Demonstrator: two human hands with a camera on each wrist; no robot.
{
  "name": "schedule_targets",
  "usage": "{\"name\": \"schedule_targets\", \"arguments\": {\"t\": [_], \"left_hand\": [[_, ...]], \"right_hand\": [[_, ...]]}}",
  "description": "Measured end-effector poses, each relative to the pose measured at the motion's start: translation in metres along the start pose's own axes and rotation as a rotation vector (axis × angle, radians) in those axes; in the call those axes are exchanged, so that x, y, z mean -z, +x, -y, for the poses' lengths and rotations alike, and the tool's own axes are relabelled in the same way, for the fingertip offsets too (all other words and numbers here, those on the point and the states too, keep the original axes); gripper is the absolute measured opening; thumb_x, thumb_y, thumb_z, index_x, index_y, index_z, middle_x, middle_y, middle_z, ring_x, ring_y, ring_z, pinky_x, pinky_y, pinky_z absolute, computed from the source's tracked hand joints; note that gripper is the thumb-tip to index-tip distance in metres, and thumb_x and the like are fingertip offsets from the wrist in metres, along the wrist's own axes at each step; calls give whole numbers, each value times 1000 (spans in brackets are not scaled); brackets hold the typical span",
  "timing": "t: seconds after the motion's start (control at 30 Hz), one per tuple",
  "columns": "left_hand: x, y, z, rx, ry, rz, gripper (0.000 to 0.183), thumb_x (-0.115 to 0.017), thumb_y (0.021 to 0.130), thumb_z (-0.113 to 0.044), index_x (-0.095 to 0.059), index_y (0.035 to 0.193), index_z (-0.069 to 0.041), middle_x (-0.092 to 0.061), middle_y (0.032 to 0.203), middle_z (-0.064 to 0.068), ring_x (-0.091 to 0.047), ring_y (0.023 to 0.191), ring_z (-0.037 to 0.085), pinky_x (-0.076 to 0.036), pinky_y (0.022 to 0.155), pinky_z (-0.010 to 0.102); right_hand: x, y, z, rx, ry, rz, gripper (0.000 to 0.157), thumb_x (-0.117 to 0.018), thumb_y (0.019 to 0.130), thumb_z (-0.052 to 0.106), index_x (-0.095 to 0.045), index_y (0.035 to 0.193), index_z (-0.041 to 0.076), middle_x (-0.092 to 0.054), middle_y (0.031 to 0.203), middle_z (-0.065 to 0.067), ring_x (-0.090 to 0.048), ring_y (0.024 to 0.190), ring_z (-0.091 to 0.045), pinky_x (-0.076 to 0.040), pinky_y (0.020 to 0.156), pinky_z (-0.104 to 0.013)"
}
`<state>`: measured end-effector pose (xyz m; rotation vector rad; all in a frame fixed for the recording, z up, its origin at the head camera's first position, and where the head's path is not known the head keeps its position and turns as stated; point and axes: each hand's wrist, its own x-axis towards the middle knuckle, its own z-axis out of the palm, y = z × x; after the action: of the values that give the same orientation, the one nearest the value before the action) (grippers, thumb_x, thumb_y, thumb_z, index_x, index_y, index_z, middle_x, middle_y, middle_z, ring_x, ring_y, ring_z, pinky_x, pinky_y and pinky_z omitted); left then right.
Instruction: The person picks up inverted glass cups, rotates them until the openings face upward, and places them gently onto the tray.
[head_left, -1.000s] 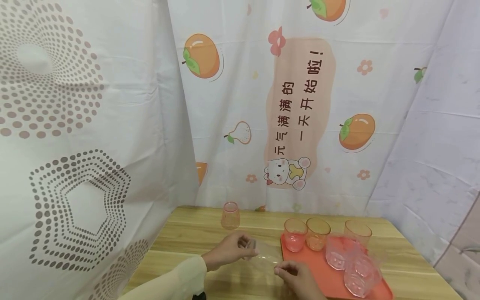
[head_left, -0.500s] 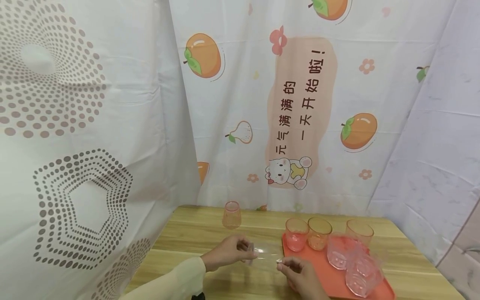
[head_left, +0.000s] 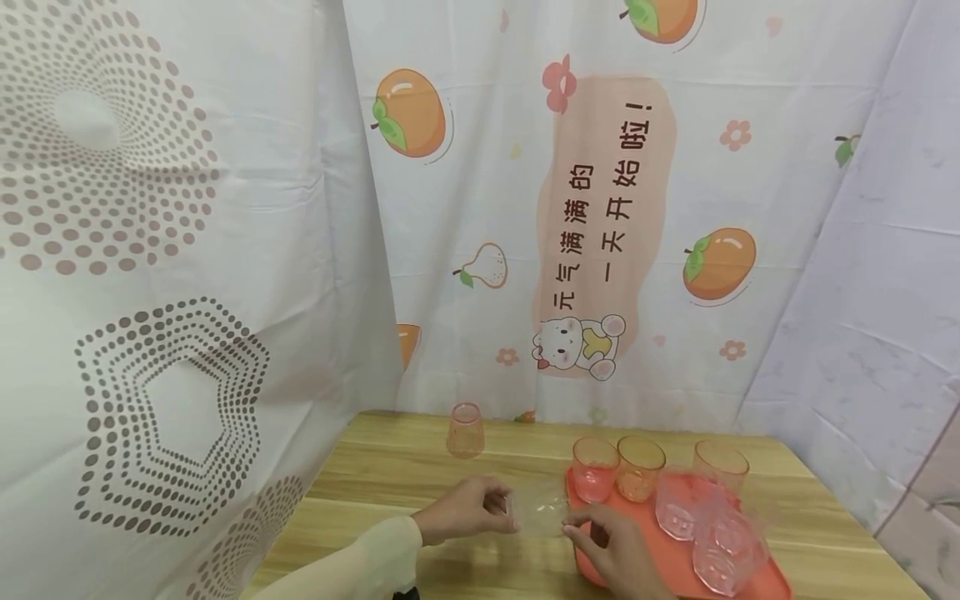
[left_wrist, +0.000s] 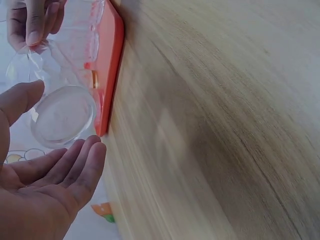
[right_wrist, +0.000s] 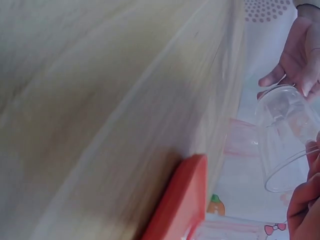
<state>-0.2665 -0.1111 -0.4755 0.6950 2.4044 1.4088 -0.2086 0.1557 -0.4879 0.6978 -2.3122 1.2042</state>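
A clear cup (head_left: 543, 510) lies sideways in the air between my hands, above the table. My right hand (head_left: 611, 542) pinches its rim, as the right wrist view also shows with the cup (right_wrist: 282, 132) tilted. My left hand (head_left: 467, 510) is at the base end. In the left wrist view the left hand (left_wrist: 55, 192) has its fingers extended and its thumb apart, on either side of the round base (left_wrist: 65, 116). Whether any left fingertip touches the cup is hard to tell.
On the right is a red tray (head_left: 633, 542) bearing a pink cup (head_left: 594, 475), an amber cup (head_left: 639, 471) and several clear or pinkish cups (head_left: 723, 537). A pink tapered cup (head_left: 466, 433) stands at the back left of the wooden table (head_left: 360, 479). Curtains hang behind and beside it.
The clear cup has shifted slightly right and its base end has come away from the left palm. The left fingers have spread from around it, while the right hand keeps its pinch.
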Motion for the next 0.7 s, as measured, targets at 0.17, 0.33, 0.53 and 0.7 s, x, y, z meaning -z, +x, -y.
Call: {"name": "schedule_targets", "arguments": {"t": [0.17,0.33,0.53,0.7], "left_hand": [[-8,3,6,-11,15,3,40,-81,76,-25,-67,109,-9,-62,91,-5,-60,83,10,-51,73,25],[-17,5,4,-37,55,17,17,-79,78,-19,-71,92,-15,-64,83,-7,-60,76,8,-51,69,23],[-27,8,-3,-90,117,12,6,-76,81,-15,-72,81,-10,-65,75,-11,-60,69,4,-50,64,21],[-36,11,-5,-86,138,-2,4,-75,81,-13,-73,78,-10,-64,72,-11,-59,65,3,-49,59,21]], "right_hand": [[4,1,-4,218,-87,-51,23,-76,80,10,-66,90,27,-58,77,18,-37,52,6,-31,47,-9],[10,2,-3,228,-135,-45,25,-77,79,9,-66,90,29,-59,81,19,-38,53,6,-32,48,-10],[16,4,-8,265,-185,-53,20,-77,79,12,-66,89,26,-58,81,20,-39,55,7,-32,50,-8],[20,5,-11,297,-200,-78,27,-78,77,9,-64,90,29,-60,82,19,-39,55,7,-32,50,-7]]}}
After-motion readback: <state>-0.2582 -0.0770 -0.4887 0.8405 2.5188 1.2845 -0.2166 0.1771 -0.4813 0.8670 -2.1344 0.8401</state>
